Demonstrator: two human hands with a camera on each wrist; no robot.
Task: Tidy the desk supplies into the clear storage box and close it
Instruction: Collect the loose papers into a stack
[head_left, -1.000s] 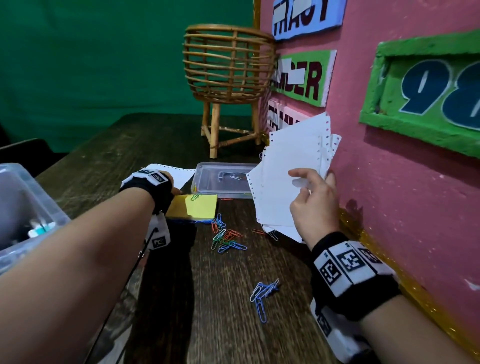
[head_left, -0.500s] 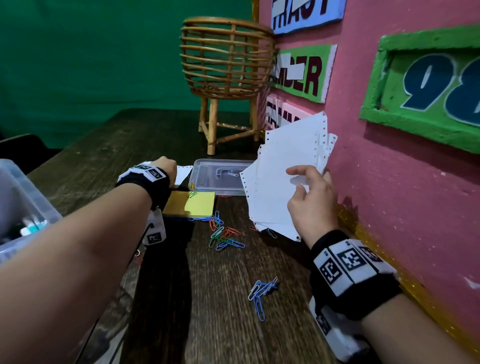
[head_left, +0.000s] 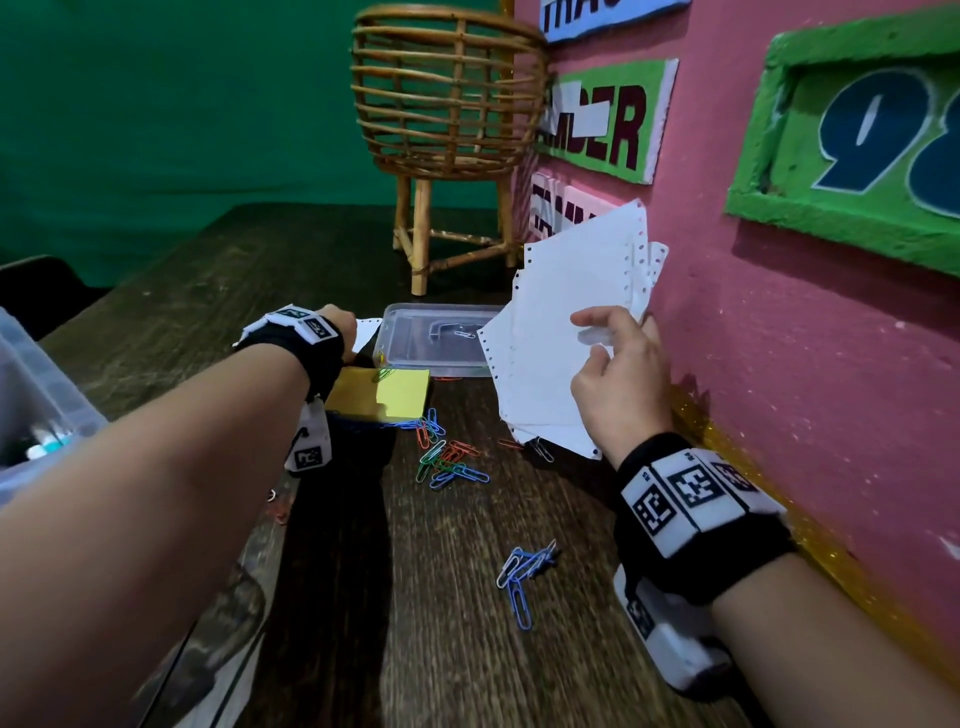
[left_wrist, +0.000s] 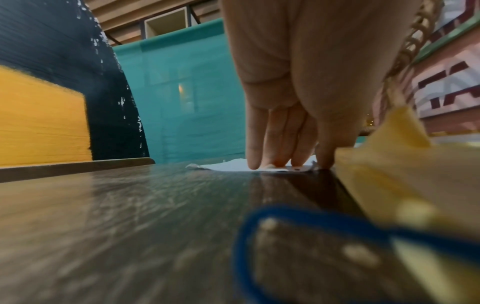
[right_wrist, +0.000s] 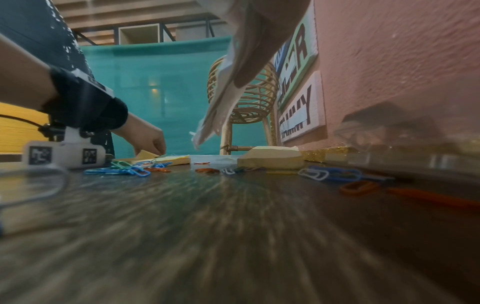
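We see the right hand (head_left: 618, 384) raised above the tabletop (head_left: 441, 597) beside the pink wall (head_left: 779, 364), its fingers (head_left: 597, 317) and thumb pinching a fanned sheaf of white perforated paper sheets (head_left: 561, 332). The left hand (left_wrist: 293, 86) reaches down to a single white sheet (left_wrist: 231, 165) lying flat on the tabletop; its straight fingers (left_wrist: 270, 139) press on that sheet with their tips, just beside a yellow sticky-note pad (head_left: 400, 393). Behind the pad lies the clear lid (head_left: 441, 338), flat, with a paper clip on it. Coloured paper clips (head_left: 447, 457) are scattered in front of the pad, and a blue bunch of clips (head_left: 522, 571) lies nearer us. The clear storage box (head_left: 36, 395) stands open at the far left edge, with some items inside. A rattan basket stand (head_left: 447, 104) stands at the back.
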